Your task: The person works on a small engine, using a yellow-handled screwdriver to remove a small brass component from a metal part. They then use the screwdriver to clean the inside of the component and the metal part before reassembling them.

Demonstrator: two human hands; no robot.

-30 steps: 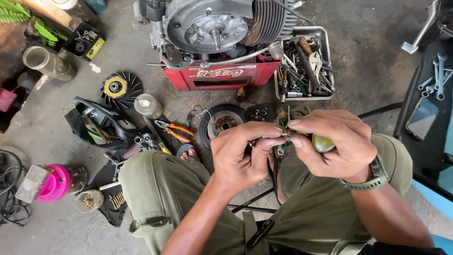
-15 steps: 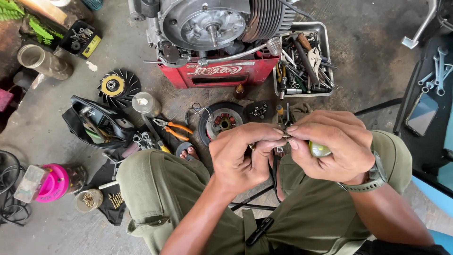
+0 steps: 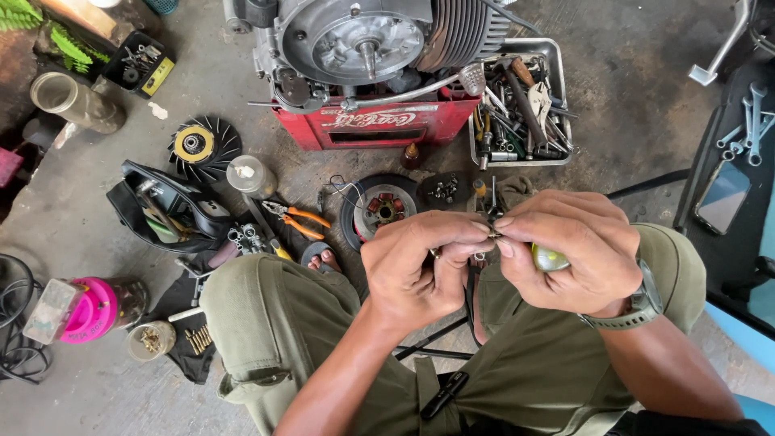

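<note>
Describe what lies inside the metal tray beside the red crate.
The metal tray holds a jumble of hand tools: a wooden-handled hammer, pliers and metal bits. Whatever lies beneath the pile is covered.

I'm squatting in a small engine repair workshop, working straight off the stained concrete floor (image 3: 638,121). At twelve o'clock an engine (image 3: 363,48) sits on a red crate (image 3: 379,129); at one o'clock a metal tray of tools (image 3: 521,105). Orange-handled pliers (image 3: 300,220), a fan wheel (image 3: 202,148) and a stator plate (image 3: 381,211) lie scattered at eleven.
</note>
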